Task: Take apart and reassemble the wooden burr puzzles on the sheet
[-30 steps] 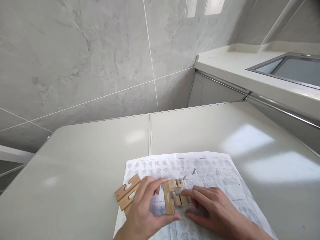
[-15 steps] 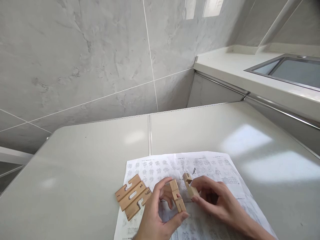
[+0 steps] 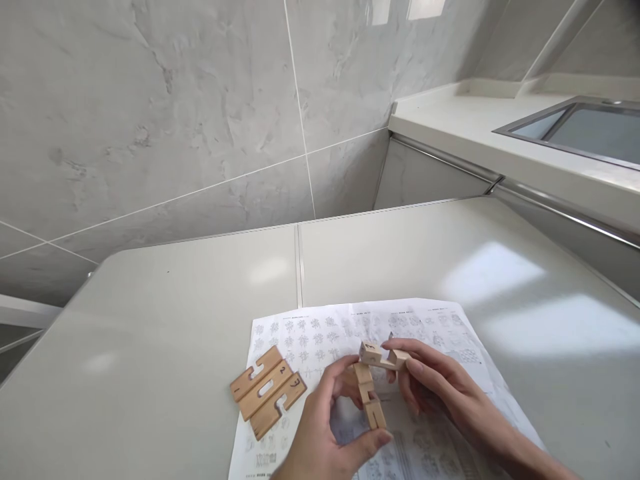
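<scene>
In my left hand (image 3: 333,417) is a pale wooden puzzle block (image 3: 370,397), gripped at its two ends between thumb and fingers; a small gap shows in its side. My right hand (image 3: 435,377) pinches a notched wooden puzzle piece (image 3: 387,359) marked 3, which lies crosswise at the far end of the block. Whether the two touch I cannot tell. Left of my hands, three flat wooden pieces with cut-out slots, marked 1 (image 3: 256,373), 2 (image 3: 267,389) and 3 (image 3: 280,405), rest side by side on a printed sheet.
The creased paper sheet (image 3: 320,327) with small printed diagrams lies under both hands on a pale table (image 3: 175,347). A seam (image 3: 299,267) runs across the tabletop. Beyond stands a grey marbled wall (image 3: 200,100). At right is a white counter (image 3: 450,120) with a sink (image 3: 590,130).
The notched piece marked 3 has turned from slanting downward to nearly level and come over the far end of the block. My left hand has shifted slightly right with the block.
</scene>
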Demonstrator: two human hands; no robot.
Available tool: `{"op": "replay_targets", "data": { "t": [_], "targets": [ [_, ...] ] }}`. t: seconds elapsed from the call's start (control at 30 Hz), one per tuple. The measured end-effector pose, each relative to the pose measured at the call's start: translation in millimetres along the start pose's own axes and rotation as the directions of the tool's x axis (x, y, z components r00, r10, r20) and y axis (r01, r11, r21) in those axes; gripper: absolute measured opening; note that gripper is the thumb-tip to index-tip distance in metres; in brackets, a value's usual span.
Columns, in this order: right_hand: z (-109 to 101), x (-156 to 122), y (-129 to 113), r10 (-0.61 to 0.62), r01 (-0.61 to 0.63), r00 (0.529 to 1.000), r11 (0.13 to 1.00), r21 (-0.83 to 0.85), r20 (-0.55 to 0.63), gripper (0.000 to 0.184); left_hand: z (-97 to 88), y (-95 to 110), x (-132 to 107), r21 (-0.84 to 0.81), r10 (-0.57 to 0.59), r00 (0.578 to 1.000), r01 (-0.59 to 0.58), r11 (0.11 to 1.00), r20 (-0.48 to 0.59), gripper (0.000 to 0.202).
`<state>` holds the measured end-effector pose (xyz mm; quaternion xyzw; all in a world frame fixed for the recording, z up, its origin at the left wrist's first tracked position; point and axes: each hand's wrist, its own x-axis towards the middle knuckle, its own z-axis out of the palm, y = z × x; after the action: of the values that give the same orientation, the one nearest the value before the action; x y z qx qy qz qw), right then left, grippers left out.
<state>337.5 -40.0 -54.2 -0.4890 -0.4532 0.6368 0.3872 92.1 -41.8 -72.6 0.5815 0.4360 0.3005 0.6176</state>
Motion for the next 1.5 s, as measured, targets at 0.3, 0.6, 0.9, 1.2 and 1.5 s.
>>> {"op": "replay_targets", "data": {
  "t": [0.3,0.6,0.9,1.2,1.5],
  "targets": [
    [6,-7,1,0.01,-0.012,0.976,1.0,0.008,0.216,0.037,2.0,5,-1,-0.061,-0.049,0.999,0.049,0.997,0.005,0.083],
    [8,-6,-2,-0.063,0.074,0.979,0.996,-0.053,0.196,0.04,0.5,6,-2,0.025,-0.076,0.997,0.075,0.997,0.021,0.086],
    [8,-7,-3,-0.052,0.066,0.983,0.995,-0.075,0.176,0.039,-1.6,21,-4,0.062,-0.107,0.994,0.108,0.992,-0.015,0.082],
    [8,-7,-5,-0.053,0.071,0.986,0.991,-0.114,0.156,0.038,-1.3,27,-3,-0.04,-0.138,0.986,0.142,0.989,0.092,0.076],
    [12,-6,-3,-0.048,0.065,0.988,0.992,-0.11,0.149,0.038,-1.3,26,-4,-0.058,-0.095,0.993,0.099,0.993,0.072,0.075]
  ]
}}
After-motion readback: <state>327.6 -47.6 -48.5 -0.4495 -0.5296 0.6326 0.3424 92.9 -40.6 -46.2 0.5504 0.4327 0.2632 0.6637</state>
